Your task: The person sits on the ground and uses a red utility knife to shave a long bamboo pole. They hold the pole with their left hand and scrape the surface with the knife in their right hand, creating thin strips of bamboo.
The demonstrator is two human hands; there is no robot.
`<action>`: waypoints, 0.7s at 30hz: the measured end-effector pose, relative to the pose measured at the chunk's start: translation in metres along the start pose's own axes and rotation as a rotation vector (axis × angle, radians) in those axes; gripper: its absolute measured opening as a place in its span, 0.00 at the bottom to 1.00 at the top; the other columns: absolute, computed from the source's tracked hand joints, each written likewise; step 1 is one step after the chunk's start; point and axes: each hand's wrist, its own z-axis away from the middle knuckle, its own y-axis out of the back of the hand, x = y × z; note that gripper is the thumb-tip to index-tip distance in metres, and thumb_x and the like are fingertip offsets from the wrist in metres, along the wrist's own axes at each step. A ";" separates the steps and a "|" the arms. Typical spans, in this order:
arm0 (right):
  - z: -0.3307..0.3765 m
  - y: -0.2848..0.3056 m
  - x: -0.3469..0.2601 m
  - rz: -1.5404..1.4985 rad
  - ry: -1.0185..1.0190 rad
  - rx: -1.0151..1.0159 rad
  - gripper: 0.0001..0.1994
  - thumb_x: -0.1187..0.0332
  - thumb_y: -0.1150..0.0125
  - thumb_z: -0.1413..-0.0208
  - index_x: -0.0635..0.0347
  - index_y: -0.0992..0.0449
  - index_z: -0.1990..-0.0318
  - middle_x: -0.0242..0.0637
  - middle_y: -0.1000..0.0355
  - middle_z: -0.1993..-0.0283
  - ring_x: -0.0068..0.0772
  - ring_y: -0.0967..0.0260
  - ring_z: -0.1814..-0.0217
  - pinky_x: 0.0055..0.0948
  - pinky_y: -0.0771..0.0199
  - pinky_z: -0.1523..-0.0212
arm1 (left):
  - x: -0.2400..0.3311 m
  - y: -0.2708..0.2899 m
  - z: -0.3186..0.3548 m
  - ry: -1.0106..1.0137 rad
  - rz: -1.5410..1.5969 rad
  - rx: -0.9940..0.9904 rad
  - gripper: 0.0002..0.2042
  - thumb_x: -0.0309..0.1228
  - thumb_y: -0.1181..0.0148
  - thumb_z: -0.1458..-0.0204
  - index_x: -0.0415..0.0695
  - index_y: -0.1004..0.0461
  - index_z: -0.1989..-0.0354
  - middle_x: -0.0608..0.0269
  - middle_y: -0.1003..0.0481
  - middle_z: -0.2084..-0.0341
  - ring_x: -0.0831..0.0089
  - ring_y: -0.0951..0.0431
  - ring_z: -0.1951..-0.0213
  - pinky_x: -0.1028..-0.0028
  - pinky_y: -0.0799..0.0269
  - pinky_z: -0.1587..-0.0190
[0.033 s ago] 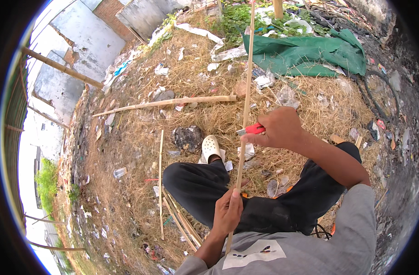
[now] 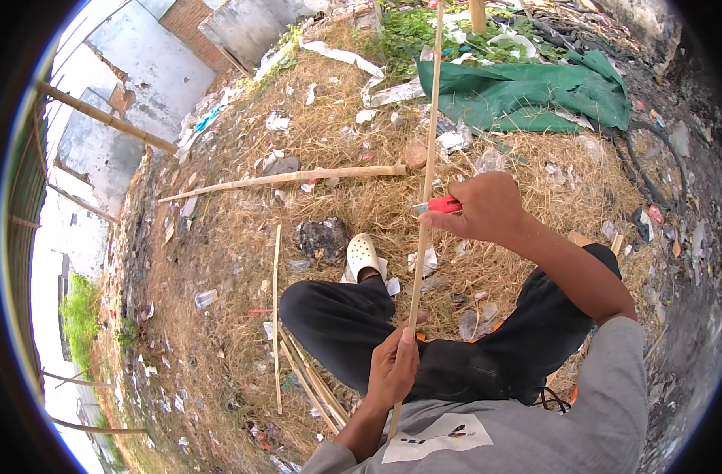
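A long, thin bamboo strip (image 2: 433, 118) runs from my lap up past the top edge of the view. Near its lower end, my left hand (image 2: 394, 365) is closed around it, thumb lying along the strip. Higher up, my right hand (image 2: 481, 208) grips a red-handled utility knife (image 2: 443, 205). The short metal blade lies across the strip, and my right thumb presses near the strip's edge just below the blade. Most of the knife's handle is hidden inside my fist.
Several split bamboo strips (image 2: 317, 383) lie beside my left knee. A thicker bamboo pole (image 2: 286, 180) rests on dry grass ahead, near a dark rock (image 2: 323, 239). Green sheeting (image 2: 527, 95) is spread at the far right. Litter dots the ground; damaged walls (image 2: 151, 59) stand far left.
My right hand and the knife have slid a short way up the strip, away from me. The strip's upper end has shifted slightly right. My left hand keeps its hold.
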 end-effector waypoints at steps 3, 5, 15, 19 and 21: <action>0.001 -0.002 0.007 -0.037 -0.030 0.005 0.37 0.27 0.50 0.51 0.55 0.26 0.87 0.38 0.39 0.93 0.39 0.36 0.91 0.33 0.38 0.87 | -0.001 -0.002 0.001 0.001 -0.015 0.006 0.22 0.39 0.62 0.31 0.34 0.32 0.41 0.77 0.41 0.89 0.90 0.44 0.87 0.84 0.47 0.82; 0.020 0.000 -0.025 -0.115 0.092 -0.047 0.37 0.26 0.48 0.54 0.55 0.30 0.89 0.38 0.41 0.93 0.40 0.38 0.91 0.35 0.41 0.88 | 0.001 -0.001 -0.001 -0.021 -0.054 0.040 0.22 0.39 0.62 0.31 0.33 0.32 0.41 0.77 0.40 0.89 0.90 0.43 0.87 0.84 0.47 0.83; -0.014 -0.004 0.017 0.066 -0.113 0.040 0.36 0.27 0.47 0.53 0.54 0.30 0.88 0.37 0.39 0.92 0.41 0.36 0.89 0.37 0.39 0.86 | -0.002 0.000 0.004 -0.033 -0.217 0.078 0.21 0.38 0.58 0.32 0.35 0.31 0.42 0.79 0.42 0.86 0.91 0.44 0.82 0.84 0.51 0.78; -0.003 -0.006 0.019 0.013 -0.108 -0.026 0.36 0.27 0.48 0.52 0.54 0.27 0.87 0.39 0.39 0.92 0.42 0.34 0.89 0.37 0.37 0.85 | -0.012 0.001 0.011 -0.014 -0.203 0.079 0.20 0.38 0.58 0.32 0.36 0.31 0.41 0.80 0.43 0.86 0.92 0.45 0.82 0.84 0.53 0.79; 0.014 -0.005 -0.015 -0.036 0.027 -0.098 0.36 0.28 0.47 0.52 0.55 0.27 0.87 0.39 0.39 0.92 0.42 0.35 0.89 0.38 0.37 0.85 | -0.011 0.002 0.010 -0.020 -0.212 0.100 0.20 0.38 0.58 0.32 0.36 0.31 0.42 0.81 0.43 0.86 0.92 0.45 0.82 0.83 0.53 0.79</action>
